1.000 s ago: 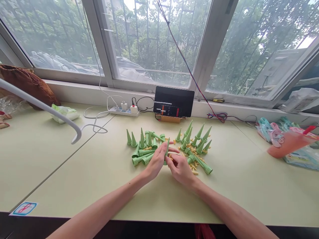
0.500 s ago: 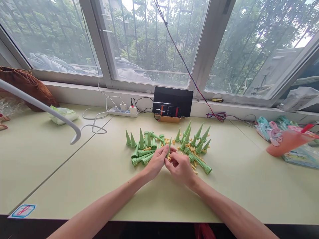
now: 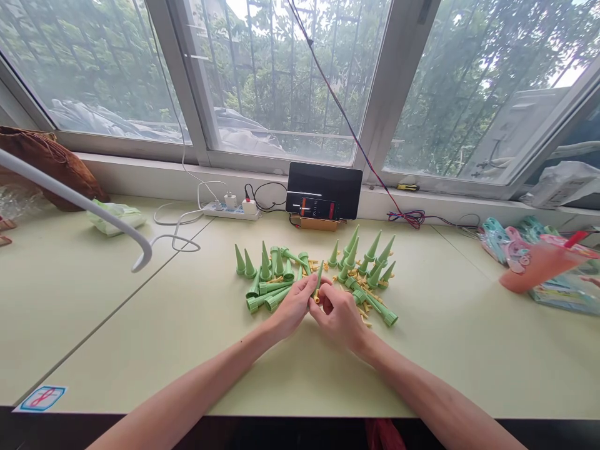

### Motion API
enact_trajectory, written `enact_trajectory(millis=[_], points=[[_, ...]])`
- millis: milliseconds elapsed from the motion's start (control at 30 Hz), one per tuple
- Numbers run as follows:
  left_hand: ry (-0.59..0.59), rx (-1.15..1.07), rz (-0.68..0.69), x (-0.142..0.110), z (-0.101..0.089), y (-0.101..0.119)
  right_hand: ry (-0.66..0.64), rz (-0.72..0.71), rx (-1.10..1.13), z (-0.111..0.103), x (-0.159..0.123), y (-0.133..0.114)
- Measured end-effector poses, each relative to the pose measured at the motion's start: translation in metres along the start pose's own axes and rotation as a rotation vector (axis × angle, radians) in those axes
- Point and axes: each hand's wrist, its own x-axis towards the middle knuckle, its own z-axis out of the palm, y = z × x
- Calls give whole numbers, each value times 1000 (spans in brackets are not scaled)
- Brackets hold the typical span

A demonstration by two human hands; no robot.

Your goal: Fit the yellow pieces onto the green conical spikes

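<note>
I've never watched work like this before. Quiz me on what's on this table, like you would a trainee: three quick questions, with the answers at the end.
1. True or false: the green cone at the fingers of the left hand and right hand has its tip pointing down at the table.

2. What colour are the small pieces lying among the standing cones on the right?
A) blue
B) yellow
C) black

3. Fill in the missing colour: the straw in the pinkish cup is ____.

Key: 1. False, its tip points up. 2. B. 3. Red.
</note>
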Motion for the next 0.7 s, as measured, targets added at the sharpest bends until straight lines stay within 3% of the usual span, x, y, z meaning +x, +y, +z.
enact_trajectory(millis=[267,700], points=[[-4,-44,-44,-1,2,-7,-56,-16,60,0,0,-2],[15,20,55,-1,4,-9,-66,-25,114,0,0,-3]])
